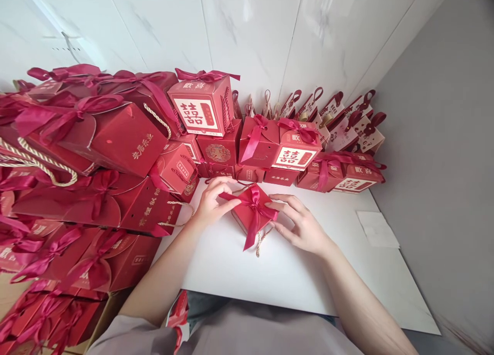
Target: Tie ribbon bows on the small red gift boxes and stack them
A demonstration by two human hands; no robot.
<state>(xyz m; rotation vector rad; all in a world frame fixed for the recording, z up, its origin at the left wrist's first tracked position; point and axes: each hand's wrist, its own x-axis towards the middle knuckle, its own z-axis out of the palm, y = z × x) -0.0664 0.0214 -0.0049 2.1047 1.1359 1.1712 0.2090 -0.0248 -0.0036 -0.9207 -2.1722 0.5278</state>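
Observation:
A small red gift box (239,217) sits on the white table in front of me, turned cornerwise. On its top is a dark pink ribbon bow (255,206), with one tail hanging over the near side. My left hand (216,200) pinches the bow's left end between thumb and fingers. At the right loop, my right hand (299,222) has its fingers above and its thumb below, gripping the ribbon. A twisted cream cord handle (259,246) pokes out at the box's near edge; another bit of cord shows behind it.
Stacked red gift boxes (127,139) with bows and cord handles rise high at the left. More boxes (280,144) line the back, with small tagged packets (343,126) behind them. A white paper (377,229) lies right on the table (247,278). A grey wall (443,154) bounds the right.

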